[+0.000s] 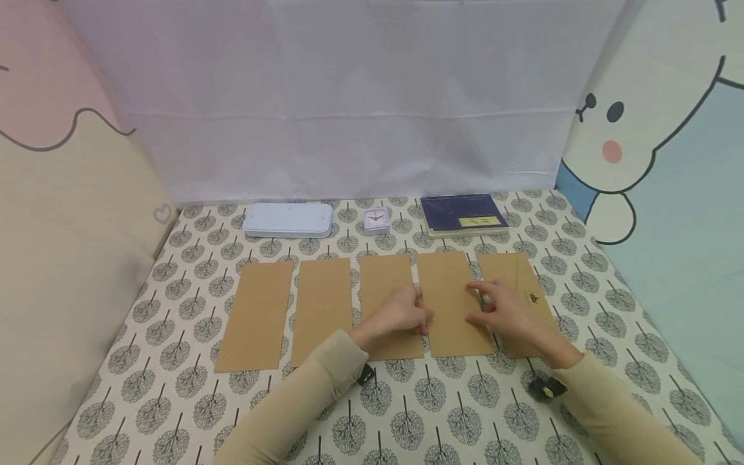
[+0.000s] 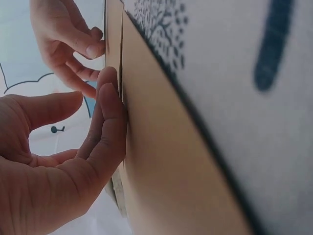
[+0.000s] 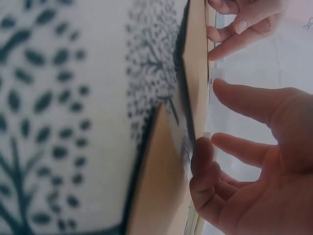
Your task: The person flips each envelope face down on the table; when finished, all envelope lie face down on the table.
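Several flat brown kraft-paper rectangles lie side by side in a row. My left hand [image 1: 403, 311] reaches over the middle rectangle [image 1: 388, 274], its fingertips at the left edge of the one to the right [image 1: 444, 278]. Opposite, my right hand [image 1: 504, 310] has its thumb and fingers spread at that same rectangle's right edge. In the left wrist view, the left fingers [image 2: 112, 112] rest along the brown surface. From the right wrist, a right fingertip [image 3: 203, 152] shows right at the rectangle's edge. The rightmost rectangle [image 1: 526, 278], partly under my right hand, bears a small dark crown print.
Behind the row stand a white flat case [image 1: 287, 219], a small white square clock [image 1: 376, 221] and a dark blue book [image 1: 462, 212] with a yellow label. Two more brown rectangles lie left. A tree-patterned cloth [image 1: 197, 381] covers the table, with white fabric [image 1: 372, 97] hanging behind.
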`<act>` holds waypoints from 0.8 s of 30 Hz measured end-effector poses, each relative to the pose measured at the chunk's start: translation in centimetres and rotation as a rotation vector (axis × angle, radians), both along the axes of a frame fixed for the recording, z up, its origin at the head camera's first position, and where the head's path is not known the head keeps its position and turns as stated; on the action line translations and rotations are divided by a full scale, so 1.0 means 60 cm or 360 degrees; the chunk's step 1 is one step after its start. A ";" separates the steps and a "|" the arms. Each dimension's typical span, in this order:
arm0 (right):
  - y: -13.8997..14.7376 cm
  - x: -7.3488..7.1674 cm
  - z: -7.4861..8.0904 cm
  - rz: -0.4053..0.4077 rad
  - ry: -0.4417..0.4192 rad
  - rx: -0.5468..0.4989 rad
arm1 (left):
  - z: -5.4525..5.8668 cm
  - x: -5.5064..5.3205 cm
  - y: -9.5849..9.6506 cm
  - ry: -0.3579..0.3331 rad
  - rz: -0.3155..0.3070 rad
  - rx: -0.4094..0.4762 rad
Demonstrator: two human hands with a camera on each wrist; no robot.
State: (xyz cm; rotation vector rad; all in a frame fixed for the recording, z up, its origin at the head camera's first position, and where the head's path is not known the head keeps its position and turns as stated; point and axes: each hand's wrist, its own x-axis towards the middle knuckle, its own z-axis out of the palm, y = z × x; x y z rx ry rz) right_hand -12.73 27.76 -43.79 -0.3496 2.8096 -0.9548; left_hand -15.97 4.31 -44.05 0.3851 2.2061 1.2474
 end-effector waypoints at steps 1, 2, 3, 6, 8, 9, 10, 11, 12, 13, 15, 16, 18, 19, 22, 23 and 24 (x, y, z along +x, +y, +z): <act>0.002 0.001 0.001 -0.0006 0.0000 -0.0002 | 0.001 0.001 0.001 0.0034 -0.0013 -0.0025; 0.005 0.002 0.002 -0.0006 0.0006 -0.0007 | 0.002 0.002 0.002 0.0069 -0.0027 -0.0053; 0.009 0.002 0.002 -0.0006 0.0011 -0.0006 | 0.004 0.003 0.003 0.0098 -0.0037 -0.0075; 0.023 0.000 0.007 -0.0006 0.0023 0.0019 | 0.006 0.005 0.007 0.0204 -0.0068 -0.0138; 0.034 -0.002 0.013 0.0005 0.0000 -0.0007 | 0.006 0.005 0.011 0.0258 -0.0084 -0.0151; 0.039 -0.003 0.017 0.0005 -0.0009 -0.0014 | 0.006 0.005 0.012 0.0284 -0.0092 -0.0150; 0.044 -0.002 0.021 0.0010 -0.0016 -0.0021 | 0.005 0.004 0.014 0.0310 -0.0099 -0.0151; 0.049 -0.002 0.025 0.0016 -0.0022 -0.0029 | 0.004 0.003 0.015 0.0329 -0.0104 -0.0137; 0.053 -0.001 0.029 0.0018 -0.0025 -0.0025 | 0.004 0.003 0.017 0.0334 -0.0104 -0.0122; 0.056 0.000 0.032 0.0015 -0.0030 -0.0020 | 0.004 0.002 0.018 0.0340 -0.0104 -0.0104; 0.062 0.003 0.036 0.0022 -0.0017 -0.0012 | 0.004 0.002 0.020 0.0340 -0.0094 -0.0071; 0.064 0.005 0.038 0.0024 -0.0019 -0.0020 | 0.004 0.002 0.021 0.0331 -0.0086 -0.0050; 0.068 0.008 0.039 0.0027 -0.0019 -0.0032 | 0.003 0.002 0.023 0.0321 -0.0078 -0.0025; 0.070 0.009 0.039 0.0026 -0.0022 -0.0039 | 0.003 0.002 0.024 0.0321 -0.0076 -0.0010; 0.072 0.013 0.039 0.0019 -0.0027 -0.0040 | 0.002 0.002 0.029 0.0330 -0.0070 0.0015; 0.073 0.014 0.039 0.0019 -0.0028 -0.0036 | 0.001 0.002 0.031 0.0330 -0.0065 0.0016; 0.073 0.014 0.039 0.0013 -0.0033 -0.0034 | 0.000 0.001 0.033 0.0327 -0.0060 0.0026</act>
